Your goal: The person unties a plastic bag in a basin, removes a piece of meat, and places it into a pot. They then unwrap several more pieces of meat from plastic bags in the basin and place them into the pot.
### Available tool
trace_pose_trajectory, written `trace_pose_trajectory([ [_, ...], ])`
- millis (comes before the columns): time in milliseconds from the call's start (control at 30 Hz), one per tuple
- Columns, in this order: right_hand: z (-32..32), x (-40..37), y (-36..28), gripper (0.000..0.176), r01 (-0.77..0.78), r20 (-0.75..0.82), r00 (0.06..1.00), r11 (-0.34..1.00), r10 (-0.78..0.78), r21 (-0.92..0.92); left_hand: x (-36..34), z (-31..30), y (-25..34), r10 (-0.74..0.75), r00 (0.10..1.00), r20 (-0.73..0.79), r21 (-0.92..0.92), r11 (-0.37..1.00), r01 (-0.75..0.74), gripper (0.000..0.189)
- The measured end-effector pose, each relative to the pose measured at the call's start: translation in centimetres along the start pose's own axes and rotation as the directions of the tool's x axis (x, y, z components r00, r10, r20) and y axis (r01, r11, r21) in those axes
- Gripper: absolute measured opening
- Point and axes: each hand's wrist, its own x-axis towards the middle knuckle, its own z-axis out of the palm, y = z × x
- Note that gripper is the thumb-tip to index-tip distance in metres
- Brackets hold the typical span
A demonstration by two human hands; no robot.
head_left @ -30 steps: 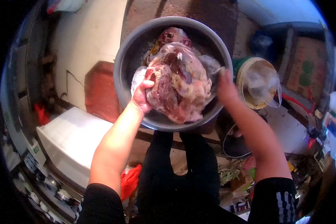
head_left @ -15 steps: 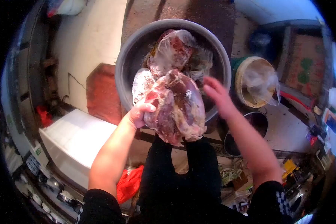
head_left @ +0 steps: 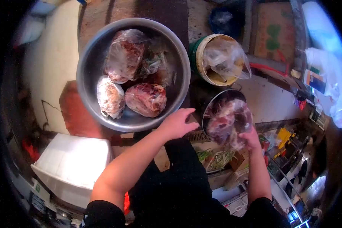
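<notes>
My right hand [head_left: 250,138] grips the near right edge of a large chunk of raw meat [head_left: 228,119], blurred by motion, over a dark round bucket [head_left: 206,114]. My left hand [head_left: 180,123] holds nothing; its thumb and fingers are apart, between the bucket and a wide metal basin [head_left: 184,72]. Inside the basin lie a plastic-wrapped meat piece [head_left: 125,57], a frosty white-coated piece [head_left: 110,98] and a dark red piece [head_left: 146,99]. Crumpled clear plastic [head_left: 154,64] lies beside them.
A green bucket [head_left: 195,57] with a clear plastic bag [head_left: 224,57] in its mouth stands beyond the dark one. A white box [head_left: 72,159] is at the left. Green leafy stalks [head_left: 220,157] lie below the dark bucket.
The large meat chunk has moved right, from over the basin to over the dark bucket. My left hand has let go of it and my right hand has taken hold. The view has shifted right.
</notes>
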Motion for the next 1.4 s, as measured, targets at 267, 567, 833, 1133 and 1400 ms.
trace_pose_trajectory([
  [267, -11.2, 14.4, 17.7, 0.06, -0.318, -0.432, 0.896, 0.528, -0.105, -0.787, -2.4, -7.1, -8.3, -0.266, 0.883, -0.387, 0.093, 0.941, 0.325, 0.045],
  [567, 7.4, 11.1, 11.2, 0.056, -0.054, -0.228, 0.932, 0.515, -0.281, -0.856, 2.5, -20.4, -9.9, 0.281, 0.371, -0.885, 0.416, 0.836, 0.358, 0.107],
  [833, 19.8, 11.2, -1.4, 0.049, 0.354, -0.031, 0.847, 0.605, -0.531, -0.713, 9.5, -11.3, -11.9, -0.042, 0.993, -0.114, 0.709, 0.697, 0.111, 0.028],
  [1133, 36.4, 23.9, -4.3, 0.045, 0.742, 0.698, 0.656, 0.076, -0.288, -0.666, 2.9, -5.7, -11.4, 0.131, 0.874, -0.468, 0.491, 0.861, 0.134, 0.039],
  [1400, 37.5, 20.8, -2.0, 0.053, 0.5, 0.476, 0.848, 0.056, -0.233, -0.864, -4.7, -14.1, -23.1, -0.154, 0.385, -0.91, 0.202, 0.646, 0.736, 0.118],
])
